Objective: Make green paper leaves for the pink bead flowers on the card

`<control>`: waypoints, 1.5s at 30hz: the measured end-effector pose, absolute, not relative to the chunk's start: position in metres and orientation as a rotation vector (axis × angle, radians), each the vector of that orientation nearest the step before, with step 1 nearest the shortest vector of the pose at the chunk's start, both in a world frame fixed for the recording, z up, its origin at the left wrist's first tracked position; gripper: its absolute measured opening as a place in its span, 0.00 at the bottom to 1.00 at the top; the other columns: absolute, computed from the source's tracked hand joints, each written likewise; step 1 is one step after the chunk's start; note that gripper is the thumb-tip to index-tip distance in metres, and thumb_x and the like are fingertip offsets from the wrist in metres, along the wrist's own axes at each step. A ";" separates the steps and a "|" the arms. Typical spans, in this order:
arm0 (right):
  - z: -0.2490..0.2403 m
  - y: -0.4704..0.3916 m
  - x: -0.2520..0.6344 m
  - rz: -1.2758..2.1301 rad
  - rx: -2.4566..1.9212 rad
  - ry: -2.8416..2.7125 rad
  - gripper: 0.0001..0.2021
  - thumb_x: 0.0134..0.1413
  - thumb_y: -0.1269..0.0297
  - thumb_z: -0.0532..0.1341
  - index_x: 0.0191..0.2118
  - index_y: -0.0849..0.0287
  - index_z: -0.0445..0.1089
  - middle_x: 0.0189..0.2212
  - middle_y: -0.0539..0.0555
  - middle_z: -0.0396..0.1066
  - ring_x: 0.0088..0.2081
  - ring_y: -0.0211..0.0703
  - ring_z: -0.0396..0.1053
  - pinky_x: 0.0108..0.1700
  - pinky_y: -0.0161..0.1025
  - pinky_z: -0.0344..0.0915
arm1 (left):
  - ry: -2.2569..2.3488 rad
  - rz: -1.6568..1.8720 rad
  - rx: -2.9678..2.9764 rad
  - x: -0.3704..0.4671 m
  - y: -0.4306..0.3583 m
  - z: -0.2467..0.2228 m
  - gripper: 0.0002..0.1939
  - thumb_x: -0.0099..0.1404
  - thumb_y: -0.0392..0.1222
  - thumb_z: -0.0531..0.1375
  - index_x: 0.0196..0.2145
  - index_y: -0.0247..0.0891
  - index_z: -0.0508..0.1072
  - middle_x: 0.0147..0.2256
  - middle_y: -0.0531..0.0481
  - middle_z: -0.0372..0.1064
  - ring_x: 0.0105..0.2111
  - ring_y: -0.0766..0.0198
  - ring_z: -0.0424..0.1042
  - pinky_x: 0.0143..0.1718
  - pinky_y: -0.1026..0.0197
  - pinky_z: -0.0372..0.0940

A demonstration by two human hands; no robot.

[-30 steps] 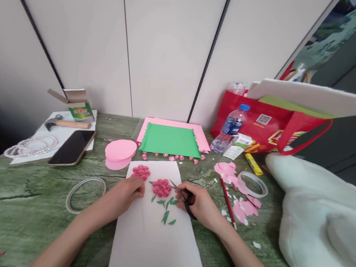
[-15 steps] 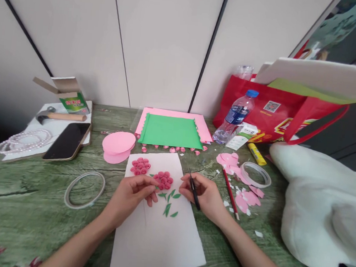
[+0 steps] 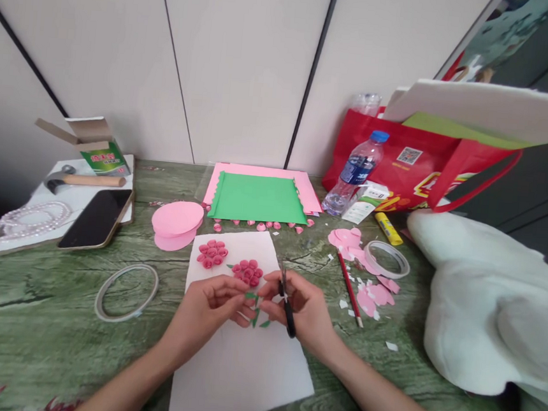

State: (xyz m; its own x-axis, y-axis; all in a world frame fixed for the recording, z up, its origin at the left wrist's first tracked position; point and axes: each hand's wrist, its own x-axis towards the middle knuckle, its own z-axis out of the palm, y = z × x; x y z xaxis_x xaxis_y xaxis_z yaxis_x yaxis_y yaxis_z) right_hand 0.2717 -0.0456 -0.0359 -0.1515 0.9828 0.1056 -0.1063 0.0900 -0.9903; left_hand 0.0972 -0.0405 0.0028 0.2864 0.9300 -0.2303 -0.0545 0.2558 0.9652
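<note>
My left hand (image 3: 214, 306) is over the white sheet (image 3: 244, 375), thumb and fingers pinched at a small green leaf piece (image 3: 251, 295). Close to its right, my right hand (image 3: 301, 307) holds black-handled scissors (image 3: 287, 306), blades pointing up and away. The fingertips of both hands nearly meet. Just beyond them on the sheet lie two clusters of rolled pink paper flowers, one at the left (image 3: 212, 254) and one nearer the middle (image 3: 248, 271). Several green paper leaves (image 3: 265, 324) lie partly hidden under my hands.
Green paper (image 3: 258, 198) lies over pink sheets at the back. Pink ovals (image 3: 177, 219), a tape roll (image 3: 127, 292) and a phone (image 3: 96, 219) are left. Pink scraps (image 3: 375, 295), a red pencil (image 3: 350, 289), a bottle (image 3: 356, 171) and a red bag (image 3: 403, 156) are right.
My hands have come closer together over the leaves, my right hand moving left with the scissors. The whole view has shifted slightly.
</note>
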 end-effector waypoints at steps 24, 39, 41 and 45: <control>-0.019 -0.042 0.277 1.341 -0.892 -1.030 0.15 0.41 0.60 0.69 0.35 0.56 0.66 0.22 0.45 0.65 0.23 0.34 0.62 0.25 0.32 0.63 | 1.050 1.105 0.949 0.148 -0.041 0.008 0.08 0.53 0.39 0.63 0.21 0.35 0.69 0.17 0.53 0.69 0.19 0.69 0.65 0.24 0.65 0.61; -0.001 -0.050 0.291 1.548 -1.009 -1.621 0.26 0.31 0.47 0.71 0.33 0.60 0.65 0.24 0.46 0.63 0.26 0.35 0.57 0.28 0.33 0.53 | 0.991 1.345 0.991 0.134 -0.040 0.012 0.08 0.57 0.41 0.61 0.23 0.37 0.69 0.20 0.56 0.67 0.23 0.70 0.63 0.29 0.67 0.60; 0.000 -0.052 0.288 1.602 -1.004 -1.626 0.28 0.29 0.43 0.69 0.32 0.60 0.64 0.25 0.47 0.62 0.26 0.35 0.56 0.28 0.33 0.52 | 0.991 1.364 1.003 0.133 -0.041 0.013 0.08 0.57 0.41 0.61 0.23 0.37 0.69 0.21 0.57 0.66 0.22 0.71 0.62 0.27 0.68 0.59; -0.001 -0.056 0.283 1.686 -0.959 -1.565 0.30 0.29 0.40 0.68 0.32 0.60 0.63 0.25 0.47 0.62 0.27 0.36 0.56 0.29 0.33 0.51 | 1.032 1.393 1.026 0.133 -0.044 0.015 0.07 0.55 0.40 0.63 0.24 0.37 0.69 0.22 0.57 0.65 0.22 0.72 0.61 0.26 0.70 0.60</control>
